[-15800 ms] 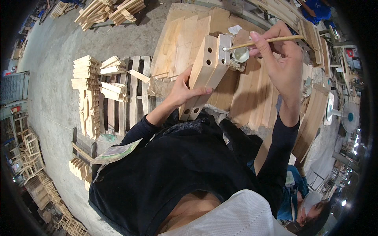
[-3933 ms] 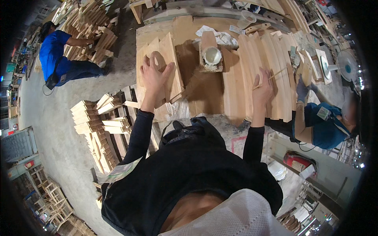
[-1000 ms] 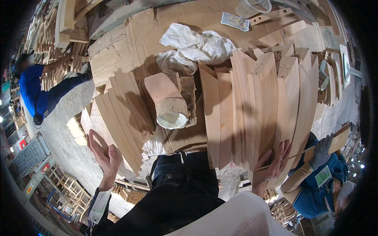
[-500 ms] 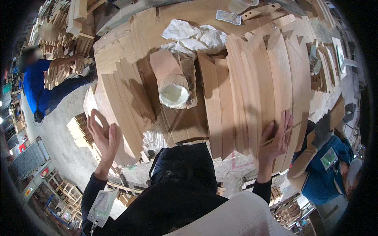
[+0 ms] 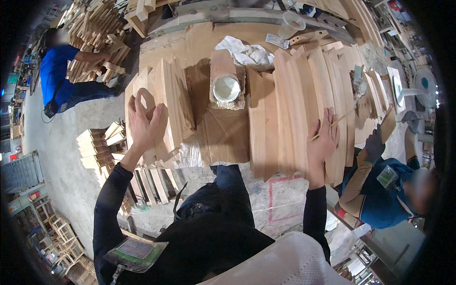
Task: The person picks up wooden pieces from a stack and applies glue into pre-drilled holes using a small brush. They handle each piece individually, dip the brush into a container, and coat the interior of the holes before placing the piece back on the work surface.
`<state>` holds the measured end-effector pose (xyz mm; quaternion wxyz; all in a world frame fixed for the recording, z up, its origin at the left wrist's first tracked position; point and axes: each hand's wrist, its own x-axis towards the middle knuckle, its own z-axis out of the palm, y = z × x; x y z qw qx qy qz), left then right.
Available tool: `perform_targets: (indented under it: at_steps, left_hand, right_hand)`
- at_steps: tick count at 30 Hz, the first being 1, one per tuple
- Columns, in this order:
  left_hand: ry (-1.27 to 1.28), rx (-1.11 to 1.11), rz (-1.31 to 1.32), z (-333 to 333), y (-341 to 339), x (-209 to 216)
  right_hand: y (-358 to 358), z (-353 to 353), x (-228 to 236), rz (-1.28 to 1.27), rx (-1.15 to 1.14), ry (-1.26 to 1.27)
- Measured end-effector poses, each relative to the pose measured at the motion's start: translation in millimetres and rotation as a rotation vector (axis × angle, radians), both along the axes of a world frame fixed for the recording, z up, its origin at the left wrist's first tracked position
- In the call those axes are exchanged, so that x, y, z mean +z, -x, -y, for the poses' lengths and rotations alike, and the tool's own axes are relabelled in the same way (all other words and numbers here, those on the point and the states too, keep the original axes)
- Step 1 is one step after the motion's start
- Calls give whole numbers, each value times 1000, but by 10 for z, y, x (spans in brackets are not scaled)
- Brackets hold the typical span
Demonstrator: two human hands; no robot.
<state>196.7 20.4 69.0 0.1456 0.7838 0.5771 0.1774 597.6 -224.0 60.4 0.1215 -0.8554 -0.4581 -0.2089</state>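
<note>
Pale curved wooden boards lie side by side in two groups on a cardboard-covered bench. My left hand (image 5: 145, 124) is spread over the left boards (image 5: 167, 102), its fingers apart and nothing in them; whether the palm presses on the wood I cannot tell. On the right boards (image 5: 285, 123) rests my right hand (image 5: 322, 145), with a thin wooden stick (image 5: 336, 121) slanting through its fingers. Between the groups, a round cup with white contents (image 5: 226, 90) leans against a wooden block (image 5: 221, 61).
A crumpled white cloth (image 5: 249, 53) and a clear plastic tub (image 5: 290, 26) sit at the back. At far left, a person in blue (image 5: 57, 71) handles wood pieces. Close on the right, a gloved co-worker (image 5: 380, 190) holds a board. Stacked wood (image 5: 94, 146) stands on the floor at left.
My left hand has moved up and inward over the left boards. My right hand stays on the right boards with the stick. The whole view has shifted.
</note>
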Motion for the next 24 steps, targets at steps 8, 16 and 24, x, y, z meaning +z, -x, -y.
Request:
perform_targets:
  at_steps: [8,16,24]
  left_hand:
    - [-2,-1,-20,-10,44,-65]
    - [-34,-11,-62,-15,71,-91]
    - [20,1,-87,-36,47,-103]
  right_hand:
    - [-1,-32,36,-4,29,-8]
    - [27,-46,76,-14,-19,27]
    - [26,-54,116,-46,-52,96]
